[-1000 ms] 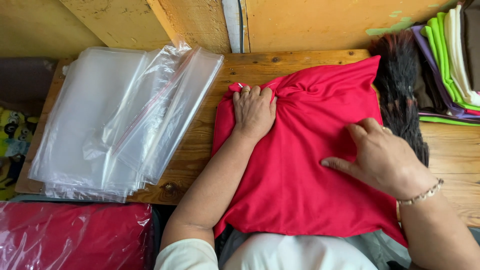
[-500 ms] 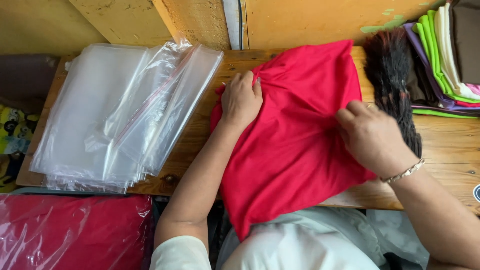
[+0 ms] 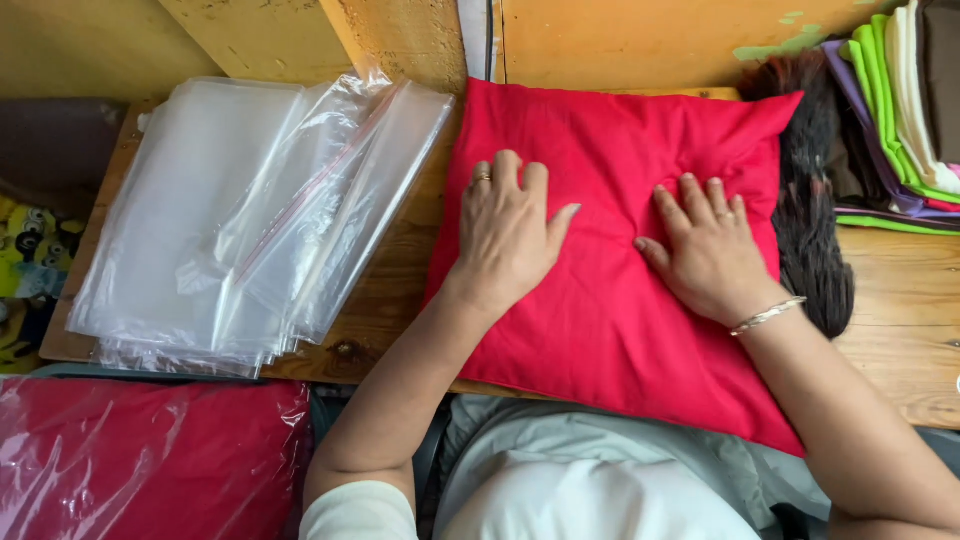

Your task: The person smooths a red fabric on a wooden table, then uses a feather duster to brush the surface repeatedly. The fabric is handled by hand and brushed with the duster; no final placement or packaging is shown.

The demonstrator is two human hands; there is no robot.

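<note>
Red fabric (image 3: 610, 300), folded into a flat square, is lying on a wooden table (image 3: 900, 330), its far edge against the yellow wall at twelve o'clock and its near corner hanging over the table's front edge toward the seated person. At nine o'clock from it a fanned stack of clear plastic bags (image 3: 250, 210) is covering the table's left half. At seven o'clock, below the table, a bagged red bundle (image 3: 140, 460) is resting. At three o'clock a dark feathery brush (image 3: 810, 220) is lying just beside the red square, and beyond it, at two o'clock, a pile of folded cloths (image 3: 900, 110) in green, cream and purple is sitting. The left hand (image 3: 510, 235) is pressing palm-down on the upper middle of the fabric, fingers spread and gripping nothing. The right hand (image 3: 710, 250), a thin bracelet (image 3: 765, 315) at its wrist, is lying flat the same way, near the right edge. By the look of it, the person is smoothing the folded piece; any next move calls for keeping those folds flat.
</note>
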